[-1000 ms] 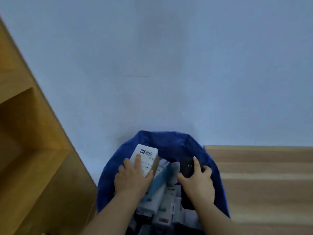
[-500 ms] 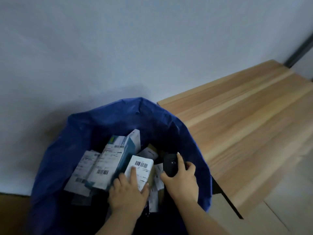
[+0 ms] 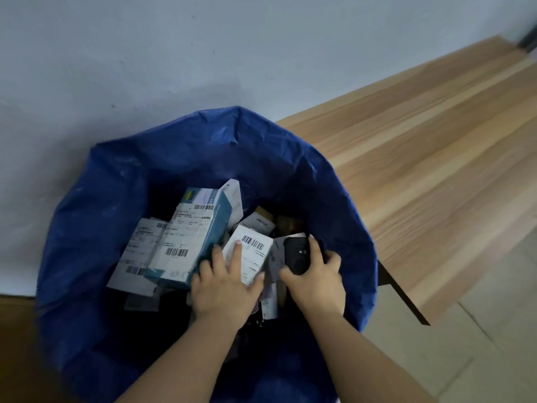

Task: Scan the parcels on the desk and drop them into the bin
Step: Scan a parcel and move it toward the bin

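Observation:
A round bin lined with a blue bag (image 3: 110, 199) fills the lower middle of the head view. Several labelled parcels lie inside it, among them a teal and white box (image 3: 186, 239) leaning at the left. My left hand (image 3: 225, 286) holds a small white box with a barcode label (image 3: 251, 251) over the heap inside the bin. My right hand (image 3: 318, 279) grips a black handheld scanner (image 3: 296, 254), just right of that box and above the bin's contents.
A pale wooden desk (image 3: 436, 158) runs along the right, its top bare where it shows, with a dark leg (image 3: 401, 295) beside the bin. A grey wall stands behind. A brown wooden surface (image 3: 14, 344) lies at the lower left. Tiled floor shows at the lower right.
The view has swung down and left over the bin, so the bin appears larger. Both hands have come lower into it, the left still holding the white box, the right the scanner.

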